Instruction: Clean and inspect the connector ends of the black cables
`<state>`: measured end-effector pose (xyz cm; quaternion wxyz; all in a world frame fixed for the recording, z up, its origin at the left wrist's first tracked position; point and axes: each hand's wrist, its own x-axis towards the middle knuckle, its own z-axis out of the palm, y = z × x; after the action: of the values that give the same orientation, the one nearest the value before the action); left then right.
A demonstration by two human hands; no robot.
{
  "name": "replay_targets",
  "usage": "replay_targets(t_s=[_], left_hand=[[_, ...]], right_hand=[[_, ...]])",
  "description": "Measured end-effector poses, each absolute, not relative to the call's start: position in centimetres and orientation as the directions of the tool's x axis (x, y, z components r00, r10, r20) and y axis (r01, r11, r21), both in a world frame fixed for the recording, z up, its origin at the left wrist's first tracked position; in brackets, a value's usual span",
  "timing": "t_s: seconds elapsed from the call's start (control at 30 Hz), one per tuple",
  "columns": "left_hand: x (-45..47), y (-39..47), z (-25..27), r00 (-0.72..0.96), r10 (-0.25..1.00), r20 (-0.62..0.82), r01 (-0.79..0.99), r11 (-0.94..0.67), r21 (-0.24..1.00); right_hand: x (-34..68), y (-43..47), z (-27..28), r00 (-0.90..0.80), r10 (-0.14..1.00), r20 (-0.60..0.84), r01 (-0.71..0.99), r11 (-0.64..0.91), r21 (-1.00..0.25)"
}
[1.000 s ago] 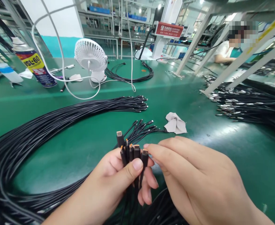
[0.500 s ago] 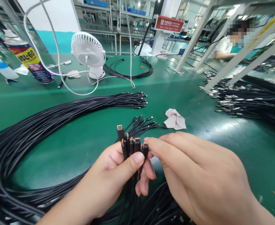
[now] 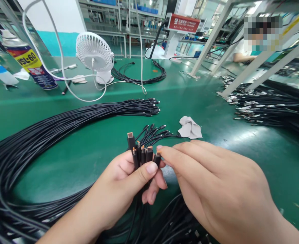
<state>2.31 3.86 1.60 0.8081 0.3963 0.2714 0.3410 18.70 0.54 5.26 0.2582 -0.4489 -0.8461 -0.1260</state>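
Observation:
My left hand (image 3: 129, 179) is closed around several black USB cables (image 3: 149, 154), thumb across the front. Their plugs point up in a fan, with orange at the metal ends. At the rightmost plug (image 3: 157, 158), the fingers of my right hand (image 3: 218, 183) are drawn together, the index fingertip touching its top edge; the thumb is mostly hidden. The cables run down from my left hand into a dark heap of cables (image 3: 169, 220). Just behind my hands lies a small bunch of loose cable ends (image 3: 151, 134) on the green table (image 3: 88, 162).
A thick bundle of black cables (image 3: 50, 127) curves along the left. A crumpled grey cloth (image 3: 190, 127) lies beyond my right hand. Farther back stand a white fan (image 3: 94, 52), a spray can (image 3: 33, 64) and coiled cable (image 3: 151, 79). More cables (image 3: 266, 105) are piled right, near a person (image 3: 243, 56).
The view has tilted slightly. The fingers of my left hand beneath the plugs have curled in a little, and the rightmost plug sits lower behind the thumb. My right hand stays at that plug.

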Motion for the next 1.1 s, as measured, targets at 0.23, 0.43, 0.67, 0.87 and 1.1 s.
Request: replay_targets(t_s=[0.23,0.43,0.67,0.87,1.1], left_hand=[[2.30,3.96,1.31,0.601,0.778,-0.182,-0.329,0.448,0.831],[2.33,3.99,1.35,0.588,0.791,-0.172,-0.346,0.438,0.830],[2.38,3.96,1.28,0.588,0.792,-0.168,-0.352,0.437,0.828],[2.36,3.89,1.17,0.591,0.787,-0.177,-0.329,0.436,0.838],[2.47,4.04,1.05,0.600,0.783,-0.163,-0.330,0.428,0.841]], right_hand=[[18.93,0.46,5.29,-0.459,0.709,0.536,0.839,0.544,0.000],[18.67,0.46,5.21,-0.433,0.729,0.530,0.861,0.509,0.002],[18.87,0.49,5.39,-0.440,0.735,0.516,0.866,0.499,0.027],[18.82,0.34,5.48,-0.450,0.733,0.510,0.867,0.494,0.055],[18.73,0.36,5.52,-0.452,0.741,0.497,0.869,0.491,0.059]])
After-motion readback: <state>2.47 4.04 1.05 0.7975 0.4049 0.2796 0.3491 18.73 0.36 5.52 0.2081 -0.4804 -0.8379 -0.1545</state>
